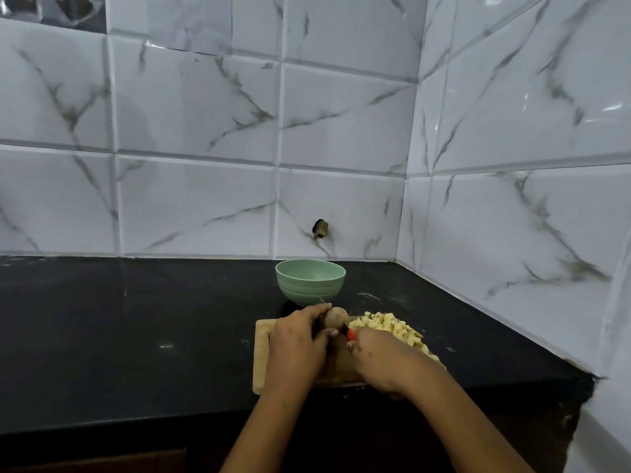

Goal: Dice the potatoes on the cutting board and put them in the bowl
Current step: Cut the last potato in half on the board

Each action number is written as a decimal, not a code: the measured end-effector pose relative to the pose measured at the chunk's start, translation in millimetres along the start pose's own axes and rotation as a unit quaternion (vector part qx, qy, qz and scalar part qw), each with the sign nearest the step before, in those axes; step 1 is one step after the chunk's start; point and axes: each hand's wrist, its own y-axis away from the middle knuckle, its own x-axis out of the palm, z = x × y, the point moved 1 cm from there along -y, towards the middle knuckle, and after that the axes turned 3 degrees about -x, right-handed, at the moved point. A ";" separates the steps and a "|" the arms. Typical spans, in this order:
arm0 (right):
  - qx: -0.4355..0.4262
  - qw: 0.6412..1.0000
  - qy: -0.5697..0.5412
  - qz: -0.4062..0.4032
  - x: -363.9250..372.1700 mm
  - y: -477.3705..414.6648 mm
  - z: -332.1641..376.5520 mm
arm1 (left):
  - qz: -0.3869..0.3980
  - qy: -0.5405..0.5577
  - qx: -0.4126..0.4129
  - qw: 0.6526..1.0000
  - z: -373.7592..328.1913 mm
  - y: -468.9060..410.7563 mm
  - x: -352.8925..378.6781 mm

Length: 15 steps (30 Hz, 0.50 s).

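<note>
A whole brown potato [335, 318] lies on the wooden cutting board [263, 353]. My left hand [296, 339] grips the potato from the left, thumb in front and fingers curled over its far side. My right hand [379, 358] holds a knife by its red handle [351, 334]; the thin blade tip [321, 299] shows past the potato, and the rest of the blade is hidden. A heap of pale diced potato [392, 327] sits on the board's right part. The green bowl [310, 280] stands just behind the board; its visible inside looks empty.
The black countertop [136, 329] runs wide to the left of the board. Marble-look tiled walls close off the back and the right side, meeting in a corner [396, 261] behind the bowl. The counter's front edge lies just below the board.
</note>
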 end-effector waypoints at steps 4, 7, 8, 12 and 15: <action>0.013 1.000 -0.021 0.013 -1.2 0.1 1.6 | -0.003 -0.005 0.000 1.000 -0.4 0.0 0.6; 0.018 0.999 0.011 0.044 -5.0 -7.1 6.5 | 0.000 -0.007 -0.002 1.000 -2.4 0.0 2.1; 0.023 0.998 0.026 0.057 -5.9 -10.2 9.7 | -0.001 -0.005 -0.007 1.000 -2.9 0.8 2.5; 0.032 0.992 0.085 0.090 -8.4 -15.3 20.4 | -0.021 0.029 -0.044 0.998 -3.0 2.2 1.7; 0.048 0.988 0.107 0.102 -5.4 -11.2 21.6 | -0.032 0.041 -0.074 0.996 -0.9 -0.8 -0.5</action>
